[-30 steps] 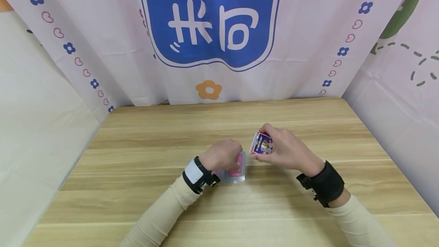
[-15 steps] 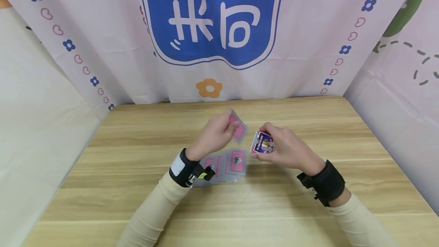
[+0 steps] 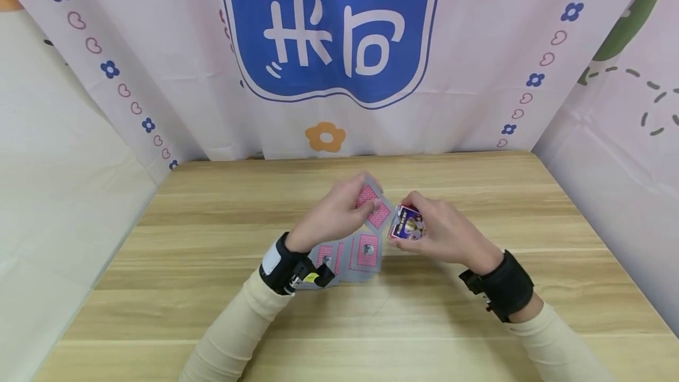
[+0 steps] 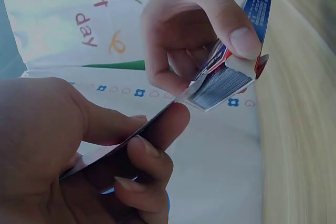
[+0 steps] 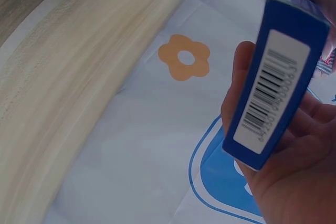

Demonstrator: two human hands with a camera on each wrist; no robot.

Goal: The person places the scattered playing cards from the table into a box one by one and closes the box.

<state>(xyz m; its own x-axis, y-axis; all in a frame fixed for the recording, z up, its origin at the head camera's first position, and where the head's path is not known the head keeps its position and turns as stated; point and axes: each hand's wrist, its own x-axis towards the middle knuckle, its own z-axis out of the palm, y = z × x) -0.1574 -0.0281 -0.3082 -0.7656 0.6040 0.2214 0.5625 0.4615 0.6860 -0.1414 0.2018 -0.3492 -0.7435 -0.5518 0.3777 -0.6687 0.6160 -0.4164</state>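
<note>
Left hand (image 3: 339,208) pinched rectangular pink-and-grey playing card (image 3: 378,215), possibly several, just beside open end of blue cardboard box (image 3: 407,223) gripped by right hand (image 3: 448,231) above wood-grain table (image 3: 212,211). Smooth insertion probably called for steady box, card edges squared with opening, no bending.

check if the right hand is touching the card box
Touching: the left wrist view shows the right hand's thumb lying flat against the card box, beside its open end.

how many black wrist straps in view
2: one black wrist strap at the left hand, near the pink-backed playing cards on the wood-grain table; a second strap at the right hand, which holds the blue cardboard box.
</note>
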